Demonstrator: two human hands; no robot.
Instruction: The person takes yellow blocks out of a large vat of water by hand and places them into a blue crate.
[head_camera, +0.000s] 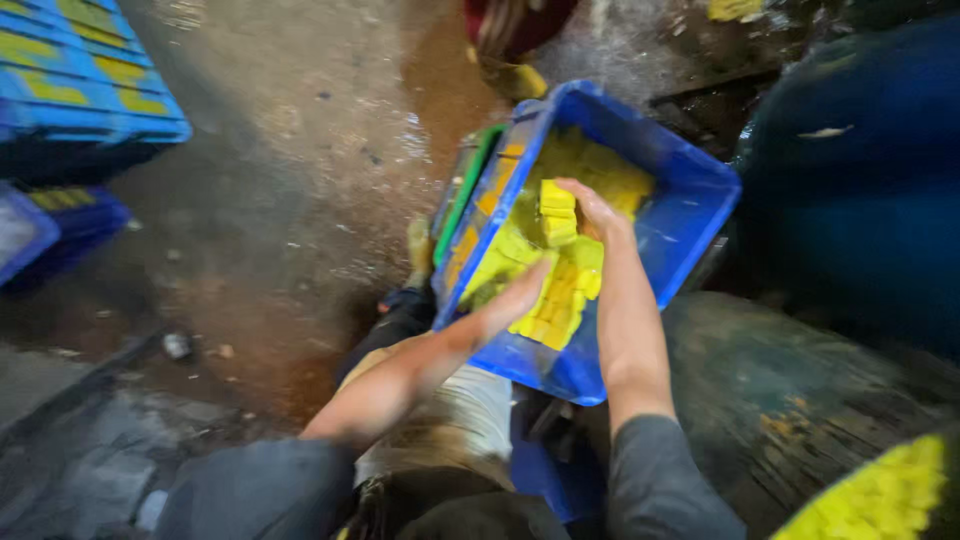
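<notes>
Both hands in blue crate of yellow blocks
Right hand (590, 215) pinches a yellow block stack (557, 212); left hand (510, 300) open, fingers flat against yellow blocks (560, 300) in blue crate (690, 215).

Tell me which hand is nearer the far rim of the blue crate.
Right. The right hand reaches deeper into the blue crate, atop the yellow blocks; the left hand sits near the crate's near side.

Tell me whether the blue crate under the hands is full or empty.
Partly full. The blue crate holds a heap of yellow blocks toward its near side, while bare blue floor shows at its far right. Both hands reach into the heap.
</notes>
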